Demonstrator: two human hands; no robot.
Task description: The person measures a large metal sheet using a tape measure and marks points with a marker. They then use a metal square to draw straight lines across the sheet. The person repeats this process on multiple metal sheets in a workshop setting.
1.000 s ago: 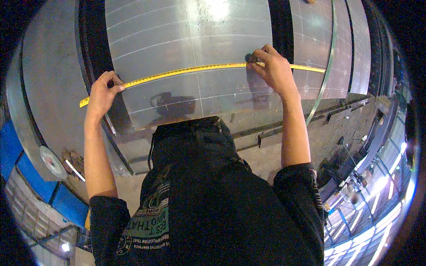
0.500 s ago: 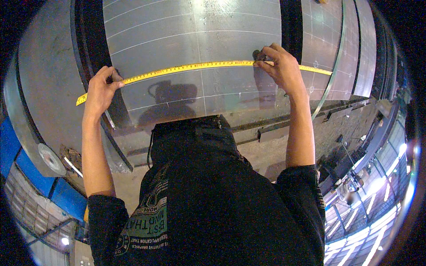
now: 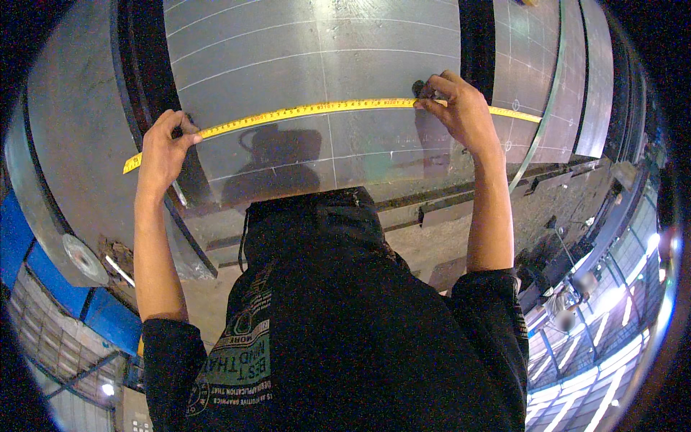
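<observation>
A yellow tape measure blade [image 3: 309, 110] stretches across a grey steel plate [image 3: 252, 68] marked with thin white lines. My left hand [image 3: 167, 147] pinches the blade between thumb and fingers near the plate's left side, and a short end of it sticks out beyond the hand. On the right, my right hand [image 3: 457, 108] pinches the same blade over the plate's right part. Past that hand the tape runs on to the right over another marked plate [image 3: 529, 43]. Shadows of my hands and upper body fall on the steel.
Dark gaps or bars [image 3: 477, 43] flank the middle plate. A thin pale green strip [image 3: 547, 119] crosses the right plate. At the lower left lie a round grey disc [image 3: 85, 258] and a white stick [image 3: 119, 270]. Dark metal pieces [image 3: 461, 209] line the near edge.
Both hands keep their grip on the tape and have hardly moved. The view has shifted very slightly.
</observation>
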